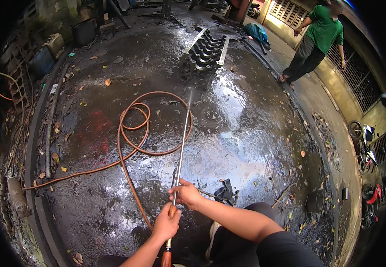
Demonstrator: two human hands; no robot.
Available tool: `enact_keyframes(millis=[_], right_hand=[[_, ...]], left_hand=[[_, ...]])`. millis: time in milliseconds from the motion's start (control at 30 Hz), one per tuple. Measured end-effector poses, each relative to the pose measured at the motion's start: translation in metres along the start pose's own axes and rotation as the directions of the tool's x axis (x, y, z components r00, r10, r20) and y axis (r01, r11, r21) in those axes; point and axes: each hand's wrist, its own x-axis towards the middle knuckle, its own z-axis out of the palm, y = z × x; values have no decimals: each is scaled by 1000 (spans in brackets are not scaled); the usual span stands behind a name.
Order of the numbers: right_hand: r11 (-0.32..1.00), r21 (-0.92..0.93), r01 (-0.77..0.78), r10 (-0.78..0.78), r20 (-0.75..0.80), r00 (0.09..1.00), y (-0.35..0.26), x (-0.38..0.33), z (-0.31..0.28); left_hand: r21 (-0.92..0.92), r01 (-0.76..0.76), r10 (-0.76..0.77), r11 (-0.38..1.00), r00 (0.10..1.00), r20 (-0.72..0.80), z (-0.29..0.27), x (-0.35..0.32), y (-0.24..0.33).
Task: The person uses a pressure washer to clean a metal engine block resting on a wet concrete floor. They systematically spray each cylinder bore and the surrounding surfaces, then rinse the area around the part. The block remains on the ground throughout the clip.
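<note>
Both my hands are on a long spray lance with a thin metal tube and orange-brown grips. My left hand is closed round the lance near its lower grip. Farther up, my right hand curls its fingers about the tube. A fine mist leaves the tip, directed toward a dark engine block lying on the wet ground ahead. Pale metal rails edge the block, and curved bearing seats run across it. An orange-brown hose loops over the ground to the left of the lance and runs down beside my left hand.
Black scrap and a stick lie near my right arm. A person in a green top stands at far right by a wall. Containers line the left edge, beside a long pipe. Motorcycles stand at right.
</note>
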Motion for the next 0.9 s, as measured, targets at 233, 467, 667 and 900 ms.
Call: enact_keyframes(millis=[233, 467, 667, 900], right_hand=[[1000, -8, -4, 4, -27, 1000, 2, 1, -1], [1000, -1, -22, 22, -6, 1000, 1, 1, -2], [1000, -11, 4, -4, -4, 1000, -1, 1, 0], [999, -34, 33, -31, 44, 999, -4, 2, 1]], left_hand=[[-45, 30, -32, 999, 999, -31, 4, -3, 3], [-39, 16, -17, 999, 999, -31, 3, -3, 1], [-42, 5, -6, 999, 999, -33, 3, -1, 0], [-92, 5, -9, 996, 999, -47, 4, 0, -2]])
